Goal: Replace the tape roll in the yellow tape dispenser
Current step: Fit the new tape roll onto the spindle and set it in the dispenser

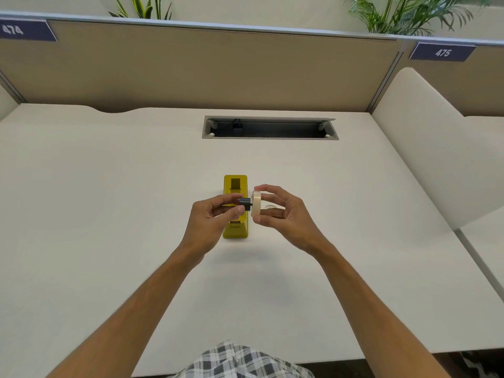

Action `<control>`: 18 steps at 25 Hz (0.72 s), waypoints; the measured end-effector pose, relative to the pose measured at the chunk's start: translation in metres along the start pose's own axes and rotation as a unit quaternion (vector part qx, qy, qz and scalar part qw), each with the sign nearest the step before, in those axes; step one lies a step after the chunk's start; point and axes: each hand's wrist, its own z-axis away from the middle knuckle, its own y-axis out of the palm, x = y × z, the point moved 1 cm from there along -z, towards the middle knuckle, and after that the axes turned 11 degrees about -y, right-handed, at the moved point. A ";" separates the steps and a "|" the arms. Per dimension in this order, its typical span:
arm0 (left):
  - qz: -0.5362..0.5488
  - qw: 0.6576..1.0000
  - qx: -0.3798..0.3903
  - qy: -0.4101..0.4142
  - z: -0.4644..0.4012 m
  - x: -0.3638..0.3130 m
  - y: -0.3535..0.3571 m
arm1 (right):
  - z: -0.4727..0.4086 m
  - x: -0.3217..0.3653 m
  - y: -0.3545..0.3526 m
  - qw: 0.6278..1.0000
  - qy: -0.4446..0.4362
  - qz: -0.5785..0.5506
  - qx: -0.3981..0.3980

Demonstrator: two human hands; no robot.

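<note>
The yellow tape dispenser [235, 186] stands on the white desk [109, 200], lengthwise away from me, its roll bay open and dark. My left hand [211, 218] pinches a small black spindle [245, 203] just above the dispenser. My right hand [283, 211] holds a pale tape roll [256, 202] on edge, its hole facing the spindle's tip; the two are almost touching. Behind my right fingers a small clear ring [270, 207] lies on the desk, mostly hidden.
A grey cable slot [270, 128] is set into the desk farther back. A beige partition [204, 69] closes the far side, with plants behind it. A white divider [436, 148] curves along the right edge.
</note>
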 end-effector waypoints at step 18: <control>-0.027 0.998 0.032 0.037 0.003 -0.004 -0.002 | -0.004 0.003 0.011 1.000 0.015 0.014 -0.007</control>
